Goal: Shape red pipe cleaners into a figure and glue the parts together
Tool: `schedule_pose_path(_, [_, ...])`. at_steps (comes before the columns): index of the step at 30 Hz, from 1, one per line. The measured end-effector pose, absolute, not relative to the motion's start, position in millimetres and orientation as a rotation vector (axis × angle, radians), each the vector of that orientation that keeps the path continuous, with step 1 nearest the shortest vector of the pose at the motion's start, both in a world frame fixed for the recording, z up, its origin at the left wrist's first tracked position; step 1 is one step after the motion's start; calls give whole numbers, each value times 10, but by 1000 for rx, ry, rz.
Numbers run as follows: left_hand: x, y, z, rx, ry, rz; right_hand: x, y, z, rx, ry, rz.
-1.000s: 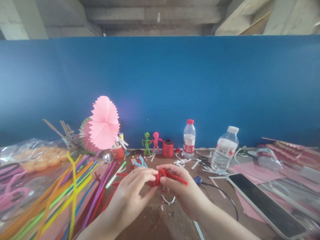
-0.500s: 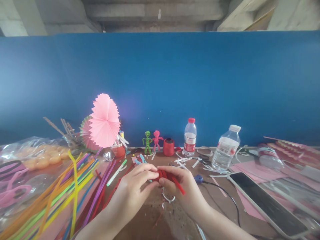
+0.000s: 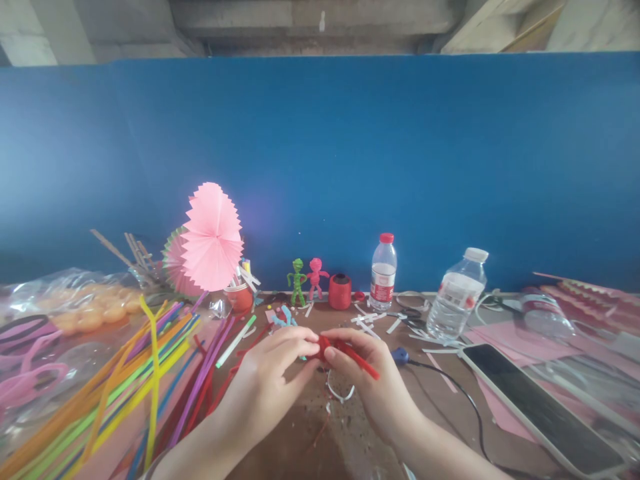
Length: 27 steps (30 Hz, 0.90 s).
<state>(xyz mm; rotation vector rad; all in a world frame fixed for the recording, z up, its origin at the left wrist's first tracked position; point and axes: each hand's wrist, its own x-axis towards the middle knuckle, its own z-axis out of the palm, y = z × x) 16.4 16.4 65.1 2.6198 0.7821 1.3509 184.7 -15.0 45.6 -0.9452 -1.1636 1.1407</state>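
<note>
Above the middle of the brown table, both hands pinch a red pipe cleaner (image 3: 363, 363) that is bent into a small bundle. The fingertips of my left hand (image 3: 280, 360) close on its left end. My right hand (image 3: 377, 370) grips it between thumb and fingers, and a straight red length sticks out over the palm. Part of the bundle is hidden by the fingers. Behind the hands stand a green figure (image 3: 297, 283) and a pink figure (image 3: 316, 277), both of twisted pipe cleaners. A white loop (image 3: 341, 393) lies below the hands.
Loose coloured pipe cleaners (image 3: 115, 380) spread across the left. A red spool (image 3: 340, 293), a red-capped bottle (image 3: 383, 273) and a white-capped bottle (image 3: 456, 297) stand at the back. To the right lies a phone (image 3: 543, 407) on pink paper. A pink paper fan (image 3: 213, 240) rises at back left.
My right hand has shifted slightly on the red pipe cleaner, and its protruding length now points a little further right. The whole view has moved slightly.
</note>
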Motion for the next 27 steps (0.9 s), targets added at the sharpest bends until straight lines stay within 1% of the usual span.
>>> schedule_pose_path(9, [158, 135, 660, 2652, 777, 1327, 1781, -134, 385, -821, -927, 1283])
schedule_pose_path(12, [157, 131, 653, 2634, 788, 1342, 1785, -139, 376, -796, -945, 1295])
schedule_pose_path(15, [166, 128, 655, 2569, 782, 1369, 1799, -149, 382, -839, -1068, 1184])
schedule_pose_path(18, [182, 116, 673, 2425, 812, 1378, 1814, -173, 411, -898, -1235, 960])
schedule_pose_path(22, [186, 101, 695, 2087, 865, 1288, 1835, -213, 466, -921, -1377, 733])
schedule_pose_path(27, [178, 137, 729, 1744, 855, 1146, 1883, -212, 505, -877, -1529, 581])
